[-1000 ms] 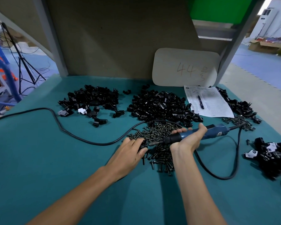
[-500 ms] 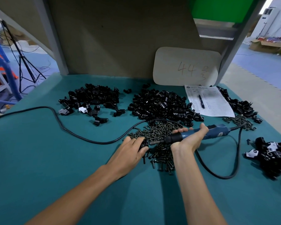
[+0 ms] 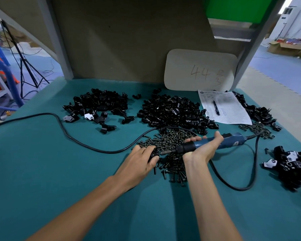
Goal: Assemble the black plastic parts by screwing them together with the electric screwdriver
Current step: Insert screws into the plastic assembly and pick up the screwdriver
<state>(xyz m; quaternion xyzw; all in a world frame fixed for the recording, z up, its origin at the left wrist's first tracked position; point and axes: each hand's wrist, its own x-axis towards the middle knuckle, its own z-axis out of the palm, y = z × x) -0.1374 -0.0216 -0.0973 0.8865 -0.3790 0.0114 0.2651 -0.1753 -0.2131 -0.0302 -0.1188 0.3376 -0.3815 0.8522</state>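
Fingers [image 3: 194, 139] wrapped round electric screwdriver [image 3: 233, 143]

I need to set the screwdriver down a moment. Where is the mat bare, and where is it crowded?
Barest: the near-left mat, between the black cable and the left forearm. Smaller: the near-right strip between the right forearm and the assembled pile. Crowded: the middle, with the screws, part heaps and the paper.

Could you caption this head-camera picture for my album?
Right hand aims an electric screwdriver at a black part held by the left hand.
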